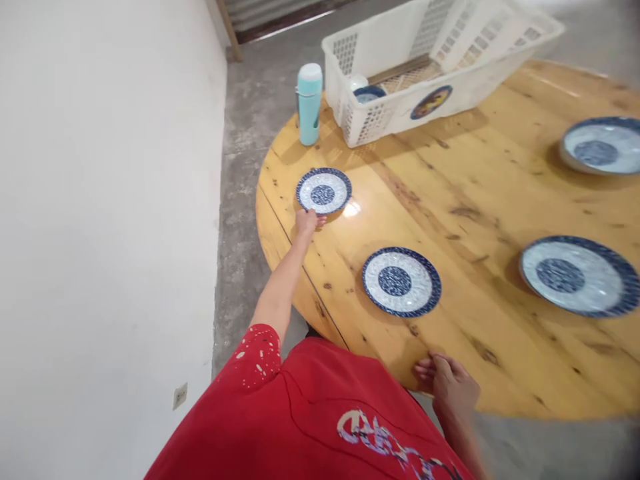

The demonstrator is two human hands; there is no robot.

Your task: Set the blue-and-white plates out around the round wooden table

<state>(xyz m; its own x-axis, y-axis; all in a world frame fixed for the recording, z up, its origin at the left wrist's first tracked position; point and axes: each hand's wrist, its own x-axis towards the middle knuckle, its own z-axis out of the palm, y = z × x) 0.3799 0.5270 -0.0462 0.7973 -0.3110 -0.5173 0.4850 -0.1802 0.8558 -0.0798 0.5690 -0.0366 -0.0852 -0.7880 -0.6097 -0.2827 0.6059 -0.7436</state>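
Stretched out to the far left, my left hand (pixel 309 219) is closed on the near rim of a blue-and-white plate (pixel 324 191). Its thumb lies at the rim, and the other fingers are partly hidden below it. My right hand (pixel 450 381) is by the table's near edge, its fingers curled loosely together with nothing visible in them. Another blue-and-white plate (pixel 401 281) lies between my two hands, touched by neither.
On the wooden table (pixel 480 193), a white plastic basket (pixel 390 123) holds a few dishes. Beside it stands a light-blue flask (pixel 309 107). Two more patterned dishes, a lower one (pixel 575 275) and an upper one (pixel 603 147), sit at right. A white wall (pixel 110 200) rises on the left.
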